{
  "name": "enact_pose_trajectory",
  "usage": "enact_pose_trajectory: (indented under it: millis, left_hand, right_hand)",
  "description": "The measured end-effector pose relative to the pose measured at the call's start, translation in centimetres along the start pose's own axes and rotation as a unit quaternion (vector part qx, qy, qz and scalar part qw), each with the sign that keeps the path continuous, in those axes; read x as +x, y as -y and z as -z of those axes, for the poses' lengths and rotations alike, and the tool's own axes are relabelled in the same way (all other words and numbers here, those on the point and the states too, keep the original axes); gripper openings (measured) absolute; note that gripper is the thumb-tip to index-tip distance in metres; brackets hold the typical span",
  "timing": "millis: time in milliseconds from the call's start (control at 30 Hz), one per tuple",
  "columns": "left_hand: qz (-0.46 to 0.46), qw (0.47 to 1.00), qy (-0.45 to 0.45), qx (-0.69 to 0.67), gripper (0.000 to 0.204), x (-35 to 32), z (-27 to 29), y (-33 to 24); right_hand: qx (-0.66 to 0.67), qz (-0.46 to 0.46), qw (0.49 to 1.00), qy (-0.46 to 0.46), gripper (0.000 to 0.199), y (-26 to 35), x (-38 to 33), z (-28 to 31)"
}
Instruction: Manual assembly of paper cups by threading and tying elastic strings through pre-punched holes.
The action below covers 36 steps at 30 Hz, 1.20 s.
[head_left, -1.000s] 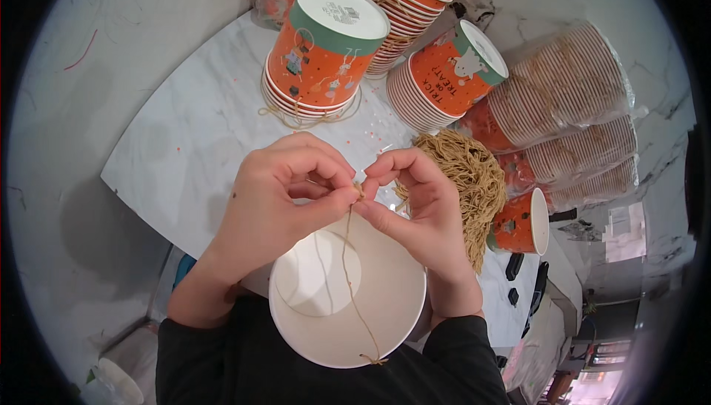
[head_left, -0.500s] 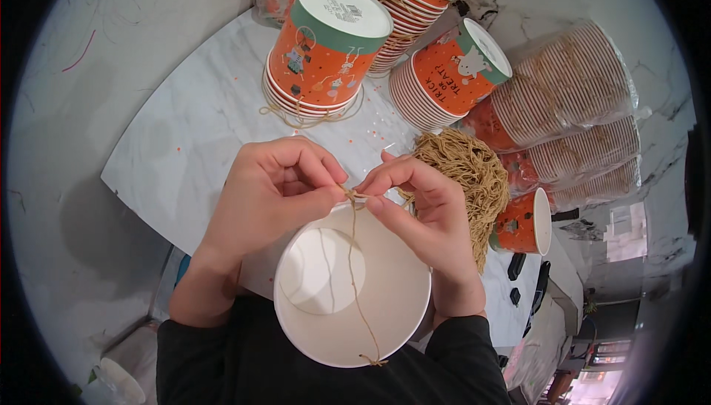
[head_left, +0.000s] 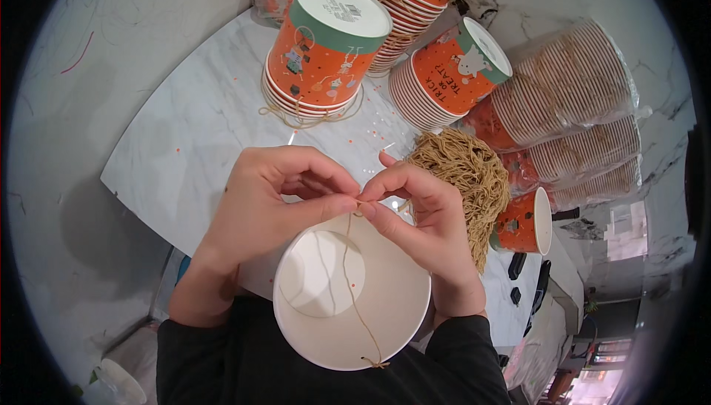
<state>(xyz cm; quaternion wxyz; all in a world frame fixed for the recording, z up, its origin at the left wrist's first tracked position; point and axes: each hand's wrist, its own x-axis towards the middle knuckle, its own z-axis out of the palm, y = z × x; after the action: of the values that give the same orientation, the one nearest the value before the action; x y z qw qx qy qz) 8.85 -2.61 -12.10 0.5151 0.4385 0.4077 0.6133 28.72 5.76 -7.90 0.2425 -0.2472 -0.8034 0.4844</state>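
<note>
A white-lined paper bucket (head_left: 392,279) sits against my body with its mouth toward me. Across that mouth runs a thin tan string (head_left: 348,264), knotted at a hole by the near rim. At the far rim, my left hand (head_left: 278,186) pinches the string's other end between thumb and forefinger. My right hand (head_left: 415,209) pinches the same string right beside it, the two sets of fingertips almost meeting. The fingers hide the knot or hole there. A small orange speck lies inside the bucket.
A heap of tan strings (head_left: 470,179) lies right of my right hand. Upside-down orange bucket stacks (head_left: 318,72) stand at the back, and plastic-wrapped stacks (head_left: 566,83) lie at the right. One orange bucket (head_left: 518,221) rests on its side. Small black objects (head_left: 516,266) sit near the table's right edge.
My fingertips have drawn closer together over the string, with the left ones shifting slightly right. The string's top has moved a little left and down. An orange speck now shows inside the bucket.
</note>
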Motion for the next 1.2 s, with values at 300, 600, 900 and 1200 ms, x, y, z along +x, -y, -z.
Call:
enact_pose_trajectory:
  millis: [300,600,900,1200]
  left_hand:
    - [0.041,0.999,0.005,0.013,0.012,0.0,1.2,-0.6]
    - [0.01,1.0,0.003,-0.015,0.012,0.3,1.5,0.1]
    - [-0.003,0.997,-0.037,0.063,0.011,0.1,-0.9,-1.8]
    - [-0.051,0.988,0.001,0.148,0.009,0.4,-0.5,-2.5]
  right_hand:
    - [-0.027,0.007,1.0,0.007,0.005,-0.2,0.0,0.2]
    - [-0.028,0.006,1.0,0.002,0.006,-0.1,0.0,0.5]
    - [-0.048,0.01,0.999,-0.001,0.01,0.7,0.0,0.3]
    - [-0.122,0.045,0.991,-0.01,0.009,0.9,-0.1,0.4]
